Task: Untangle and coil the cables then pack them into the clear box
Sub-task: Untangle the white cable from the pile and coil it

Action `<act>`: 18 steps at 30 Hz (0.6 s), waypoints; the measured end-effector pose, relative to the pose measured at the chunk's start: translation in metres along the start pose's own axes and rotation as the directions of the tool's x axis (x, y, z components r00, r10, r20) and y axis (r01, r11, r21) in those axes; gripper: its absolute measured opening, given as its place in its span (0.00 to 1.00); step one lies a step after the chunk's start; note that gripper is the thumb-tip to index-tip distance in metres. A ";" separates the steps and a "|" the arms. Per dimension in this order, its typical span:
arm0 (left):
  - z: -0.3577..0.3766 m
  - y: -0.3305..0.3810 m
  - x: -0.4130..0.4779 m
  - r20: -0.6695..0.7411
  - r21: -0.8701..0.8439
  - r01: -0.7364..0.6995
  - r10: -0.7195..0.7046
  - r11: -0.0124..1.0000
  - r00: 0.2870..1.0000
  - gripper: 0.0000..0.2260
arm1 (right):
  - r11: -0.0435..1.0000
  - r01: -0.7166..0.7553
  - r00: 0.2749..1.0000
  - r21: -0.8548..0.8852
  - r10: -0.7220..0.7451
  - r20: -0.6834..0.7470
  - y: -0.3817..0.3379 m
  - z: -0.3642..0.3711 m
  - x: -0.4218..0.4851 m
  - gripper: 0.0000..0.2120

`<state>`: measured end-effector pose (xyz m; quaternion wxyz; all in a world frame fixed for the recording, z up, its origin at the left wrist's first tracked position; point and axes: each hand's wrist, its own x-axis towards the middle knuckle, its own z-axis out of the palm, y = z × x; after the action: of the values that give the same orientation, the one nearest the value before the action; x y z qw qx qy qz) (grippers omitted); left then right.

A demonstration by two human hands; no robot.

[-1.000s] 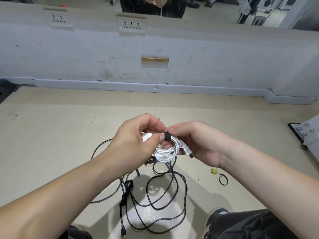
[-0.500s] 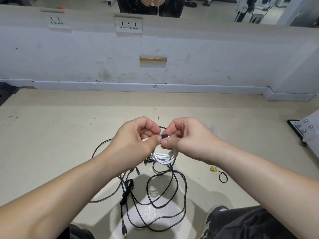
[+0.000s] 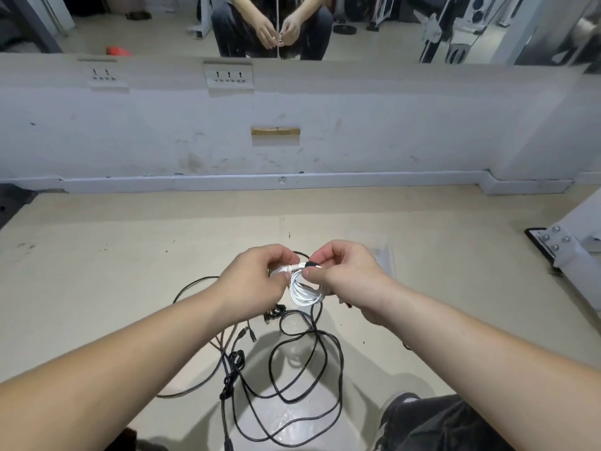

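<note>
Hands meet above a pale beige floor [image 3: 97, 288], and between them we see a small coil of thin white cable [image 3: 305, 292]. The left hand [image 3: 257, 281] has its fingers curled in around the coil's left side, pinching the white loops near a pale plug end. The right hand [image 3: 344, 278] pinches the top of the same coil between thumb and forefinger, just where a small black band [image 3: 311, 264] sits on the loops. We cannot tell whether that band is fastened. The coil's lower loops hang free below the fingers.

Under the hands a loose tangle of thin black cables [image 3: 292, 369] sprawls on the floor, looped over itself, with a few dark plug ends lying near the left wrist. Just beyond the right hand we make out a faint clear plastic shape [image 3: 382, 252] on the floor, too faint for us to say whether it is the box.

At lower right we see a dark trouser leg [image 3: 455, 424] and a dark shoe [image 3: 398, 406]. A grey bolted metal bracket [image 3: 559, 245] stands at the far right. Ahead runs a scuffed white wall [image 3: 130, 135] with a white socket plate [image 3: 228, 76], and a mirror [image 3: 162, 24] above it shows a seated person's hands.
</note>
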<state>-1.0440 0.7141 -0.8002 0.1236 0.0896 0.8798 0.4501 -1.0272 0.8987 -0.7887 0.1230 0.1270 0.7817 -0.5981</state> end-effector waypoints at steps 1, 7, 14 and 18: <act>0.004 0.001 0.007 0.016 -0.005 0.002 -0.002 1.000 1.000 0.09 | 0.997 -0.059 0.998 0.044 0.060 -0.022 0.003 -0.005 0.002 0.10; 0.059 0.003 0.050 0.065 -0.004 0.020 -0.020 1.000 0.998 0.22 | 0.964 -0.243 0.954 0.108 0.258 -0.152 0.021 -0.040 0.054 0.09; 0.116 -0.037 0.098 0.120 -0.018 0.162 -0.159 0.987 0.980 0.22 | 0.872 -0.348 0.812 0.344 0.464 -0.355 0.095 -0.067 0.148 0.08; 0.145 -0.067 0.133 0.170 -0.053 0.242 -0.230 0.969 0.958 0.22 | 0.763 -0.354 0.700 0.541 0.600 -0.388 0.140 -0.072 0.200 0.07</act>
<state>-1.1309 0.8234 -0.9547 0.2511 0.0158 0.8540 0.4554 -1.1698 1.0142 -0.9655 0.0217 0.5171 0.5703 -0.6379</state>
